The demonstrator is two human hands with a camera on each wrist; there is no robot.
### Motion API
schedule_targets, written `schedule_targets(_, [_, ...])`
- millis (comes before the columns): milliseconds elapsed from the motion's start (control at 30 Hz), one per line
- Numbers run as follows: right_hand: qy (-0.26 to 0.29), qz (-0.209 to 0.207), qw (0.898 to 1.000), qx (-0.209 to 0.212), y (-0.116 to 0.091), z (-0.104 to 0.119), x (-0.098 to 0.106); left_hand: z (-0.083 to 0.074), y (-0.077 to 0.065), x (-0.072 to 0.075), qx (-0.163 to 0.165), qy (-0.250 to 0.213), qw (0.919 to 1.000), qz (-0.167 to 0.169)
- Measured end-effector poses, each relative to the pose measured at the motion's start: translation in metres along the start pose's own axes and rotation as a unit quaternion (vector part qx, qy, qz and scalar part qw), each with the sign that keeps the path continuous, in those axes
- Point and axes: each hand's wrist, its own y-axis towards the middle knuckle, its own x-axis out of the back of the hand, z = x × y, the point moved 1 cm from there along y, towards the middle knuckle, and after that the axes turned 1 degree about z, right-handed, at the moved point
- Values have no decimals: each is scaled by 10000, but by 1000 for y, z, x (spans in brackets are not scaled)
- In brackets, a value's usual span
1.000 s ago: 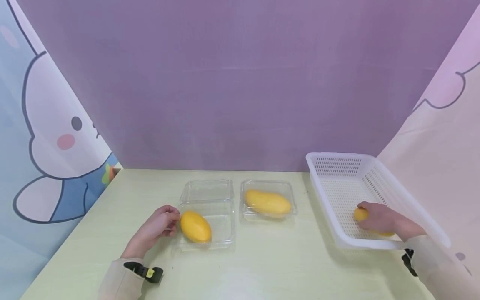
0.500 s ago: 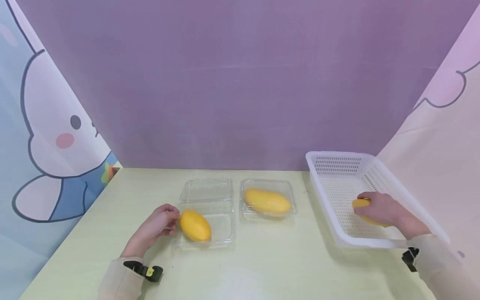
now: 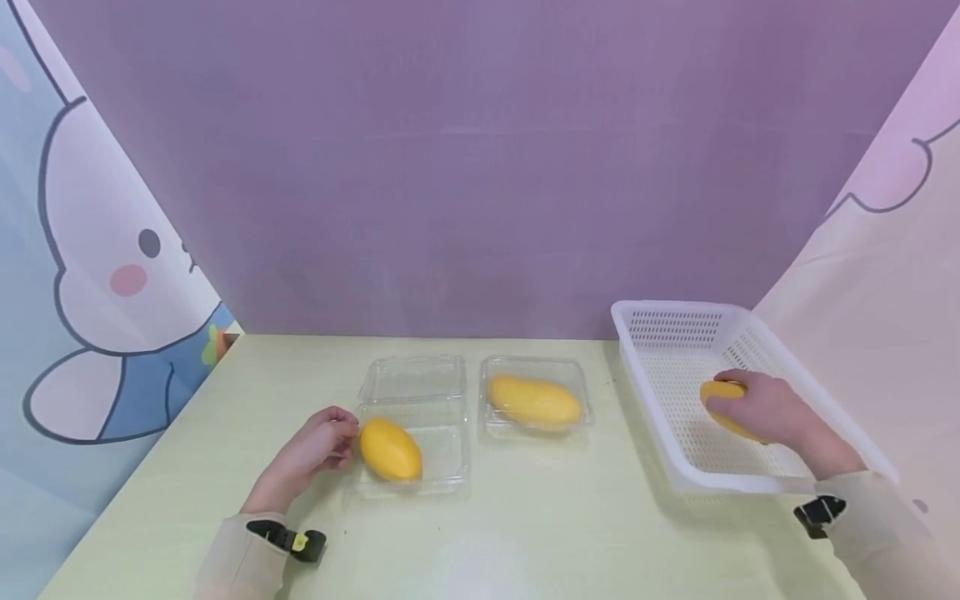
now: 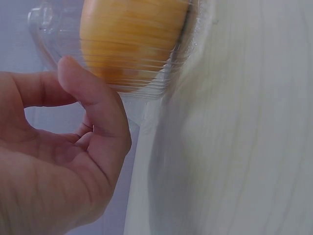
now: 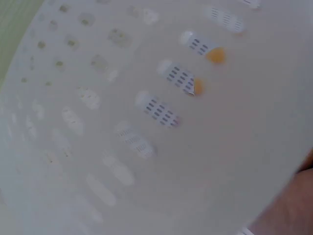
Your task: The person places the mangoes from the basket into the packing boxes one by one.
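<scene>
My left hand is at the left edge of an open clear plastic clamshell container, its thumb and forefinger pinching the rim in the left wrist view. One yellow mango lies slanted in that container. Over the inside of the white plastic basket, my right hand grips another yellow mango from above, covering part of it. In the right wrist view the basket wall fills most of the picture, with bits of yellow showing through its slots and the hand mostly hidden.
Between the open container and the basket stands a second clamshell container holding yellow mango under its lid. The open container's lid leans back toward a purple cloth backdrop. A pale tabletop carries everything.
The right hand has raised its mango off the basket floor and shifted slightly toward the back of the basket. The left hand and both containers have stayed put.
</scene>
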Motion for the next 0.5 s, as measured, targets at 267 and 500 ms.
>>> schedule_targets(267, [-5, -332, 9994, 89, -2, 13, 6, -1, 0, 1, -22, 5, 10000, 13])
schedule_targets(500, [152, -411, 9990, -1, -6, 25, 7, -2, 0, 1, -17, -5, 10000, 8])
